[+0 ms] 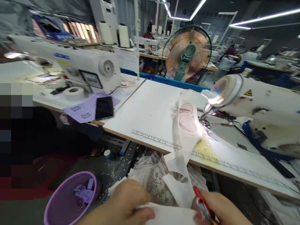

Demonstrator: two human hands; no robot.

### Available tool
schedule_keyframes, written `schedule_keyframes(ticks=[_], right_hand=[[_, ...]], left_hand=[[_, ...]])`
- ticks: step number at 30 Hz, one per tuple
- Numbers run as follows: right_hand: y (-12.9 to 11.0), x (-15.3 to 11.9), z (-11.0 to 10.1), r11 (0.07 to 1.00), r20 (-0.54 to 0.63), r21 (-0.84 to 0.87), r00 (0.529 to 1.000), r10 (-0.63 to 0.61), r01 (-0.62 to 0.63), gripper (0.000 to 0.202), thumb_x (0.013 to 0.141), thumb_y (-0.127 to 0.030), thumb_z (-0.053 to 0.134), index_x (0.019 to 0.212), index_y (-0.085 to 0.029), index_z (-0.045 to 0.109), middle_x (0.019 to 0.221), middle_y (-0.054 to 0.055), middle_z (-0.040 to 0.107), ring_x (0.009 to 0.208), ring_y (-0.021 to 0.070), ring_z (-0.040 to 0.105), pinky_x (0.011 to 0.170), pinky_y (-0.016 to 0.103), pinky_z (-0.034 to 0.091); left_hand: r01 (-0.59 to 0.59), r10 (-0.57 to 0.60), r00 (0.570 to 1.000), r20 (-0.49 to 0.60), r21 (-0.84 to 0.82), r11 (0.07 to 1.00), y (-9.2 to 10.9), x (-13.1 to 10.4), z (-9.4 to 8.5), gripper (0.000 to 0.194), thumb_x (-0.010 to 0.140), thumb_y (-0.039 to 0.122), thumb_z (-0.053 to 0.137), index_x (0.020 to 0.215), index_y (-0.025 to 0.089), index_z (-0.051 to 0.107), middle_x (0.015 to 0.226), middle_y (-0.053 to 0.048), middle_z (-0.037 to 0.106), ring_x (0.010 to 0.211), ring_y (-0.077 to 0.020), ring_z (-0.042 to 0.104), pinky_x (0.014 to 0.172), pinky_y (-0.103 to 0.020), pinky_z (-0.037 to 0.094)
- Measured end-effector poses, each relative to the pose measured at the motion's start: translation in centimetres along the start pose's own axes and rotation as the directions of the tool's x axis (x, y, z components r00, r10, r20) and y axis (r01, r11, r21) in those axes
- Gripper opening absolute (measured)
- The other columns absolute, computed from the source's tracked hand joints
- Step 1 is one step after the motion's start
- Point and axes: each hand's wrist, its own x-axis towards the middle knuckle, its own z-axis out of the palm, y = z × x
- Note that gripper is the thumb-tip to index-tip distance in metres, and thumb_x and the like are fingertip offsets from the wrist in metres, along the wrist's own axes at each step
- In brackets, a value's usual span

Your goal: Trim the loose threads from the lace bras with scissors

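My left hand (131,200) is closed, thumb and fingers pinching the edge of a white fabric piece (171,215) low in the view. On the right, my right hand (215,206) is wrapped round red-handled thread snips (202,203), close beside the same fabric; their blades are hard to make out. A strip of sheer white fabric (185,150) runs from near my right hand up over the table edge to a pale bra cup piece (187,117) by the sewing machine's needle area. Below the edge, white lace fabric (157,178) hangs in a bundle.
A lit sewing machine (262,103) stands at the right of the white table (150,106). Another machine (77,62), a phone (104,107) and purple sheets (81,109) are at left. A purple basket (49,203) sits on the floor beside a seated person. A fan (187,53) stands behind.
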Motion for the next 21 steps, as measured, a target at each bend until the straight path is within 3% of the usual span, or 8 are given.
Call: schedule_keyframes(ticks=[3, 6, 9, 12, 14, 16, 18, 21], right_hand=[[-0.1, 1.4, -1.0, 0.998, 0.006, -0.049, 0.999, 0.041, -0.04, 0.004, 0.076, -0.025, 0.054, 0.074, -0.021, 0.053, 0.062, 0.0, 0.05, 0.054, 0.0134, 0.043, 0.052, 0.024, 0.036], [1.6, 3.7, -1.3, 0.996, -0.029, -0.09, 0.999, -0.03, 0.027, 0.019, 0.074, -0.023, 0.053, 0.063, -0.02, 0.038, 0.062, -0.002, 0.047, 0.055, 0.0107, 0.04, 0.053, 0.022, 0.034], [3.6, 5.4, -0.7, 0.986, 0.023, -0.17, 1.0, 0.001, 0.003, 0.019, 0.075, -0.02, 0.053, 0.066, -0.02, 0.035, 0.068, -0.001, 0.052, 0.059, 0.0105, 0.043, 0.055, 0.021, 0.034], [3.5, 6.3, 0.5, 0.974, 0.146, -0.225, 0.989, 0.034, 0.0, 0.016, 0.075, -0.018, 0.054, 0.071, -0.019, 0.038, 0.076, 0.002, 0.057, 0.064, 0.0122, 0.048, 0.056, 0.021, 0.034], [2.5, 6.3, 1.1, 0.979, 0.241, -0.195, 0.97, -0.003, 0.052, 0.015, 0.074, -0.016, 0.054, 0.074, -0.019, 0.04, 0.077, 0.002, 0.057, 0.065, 0.0125, 0.048, 0.055, 0.021, 0.034], [1.5, 5.9, 1.3, 0.985, 0.325, -0.116, 0.942, -0.087, 0.131, 0.016, 0.073, -0.015, 0.054, 0.074, -0.019, 0.039, 0.075, 0.0, 0.055, 0.063, 0.0114, 0.047, 0.054, 0.021, 0.033], [0.9, 5.6, 1.1, 0.98, 0.353, -0.037, 0.92, -0.168, 0.193, 0.018, 0.073, -0.017, 0.054, 0.073, -0.019, 0.037, 0.073, -0.001, 0.053, 0.061, 0.0103, 0.045, 0.054, 0.021, 0.033], [1.1, 5.3, 0.5, 0.978, 0.32, -0.025, 0.928, -0.189, 0.207, 0.02, 0.077, -0.023, 0.053, 0.071, -0.02, 0.034, 0.071, -0.002, 0.05, 0.059, 0.0095, 0.042, 0.053, 0.021, 0.031]], left_hand=[[0.212, -0.204, 0.977, 0.066, -0.179, 0.961, -1.9, -0.5, -0.7, 0.036, 0.085, 0.041, 0.042, 0.064, 0.019, 0.062, 0.054, 0.0, 0.062, 0.049, -0.0124, 0.058, 0.048, -0.018, 0.044], [0.43, -0.391, 0.903, 0.179, -0.353, 0.831, -4.3, -0.4, 0.5, 0.034, 0.081, 0.043, 0.047, 0.062, 0.018, 0.06, 0.051, 0.004, 0.059, 0.046, -0.0112, 0.053, 0.045, -0.016, 0.043], [0.539, -0.498, 0.841, 0.211, -0.238, 0.808, -6.5, 0.1, 1.6, 0.04, 0.08, 0.049, 0.047, 0.063, 0.017, 0.063, 0.051, 0.006, 0.057, 0.046, -0.0104, 0.053, 0.045, -0.015, 0.043], [0.385, -0.398, 0.902, 0.169, 0.108, 0.917, -7.4, 0.9, 2.1, 0.036, 0.076, 0.049, 0.053, 0.085, 0.018, 0.068, 0.075, 0.002, 0.069, 0.068, -0.0176, 0.065, 0.06, -0.021, 0.05], [0.216, -0.243, 0.941, 0.237, 0.136, 0.967, -6.9, 1.5, 2.4, 0.039, 0.077, 0.045, 0.053, 0.101, 0.016, 0.064, 0.088, -0.002, 0.07, 0.081, -0.0209, 0.066, 0.07, -0.027, 0.052], [0.101, -0.085, 0.951, 0.298, -0.039, 0.994, -5.7, 2.1, 3.0, 0.035, 0.081, 0.039, 0.049, 0.103, 0.014, 0.062, 0.088, -0.004, 0.069, 0.085, -0.0198, 0.064, 0.075, -0.029, 0.052], [0.085, -0.014, 0.961, 0.276, -0.246, 0.965, -4.3, 2.7, 3.7, 0.028, 0.084, 0.032, 0.044, 0.096, 0.014, 0.061, 0.084, -0.004, 0.067, 0.082, -0.0172, 0.063, 0.073, -0.027, 0.052], [0.261, -0.138, 0.948, 0.286, -0.452, 0.853, -2.8, 3.5, 4.8, 0.022, 0.082, 0.033, 0.048, 0.087, 0.014, 0.06, 0.081, -0.005, 0.066, 0.073, -0.0154, 0.062, 0.066, -0.025, 0.053]])
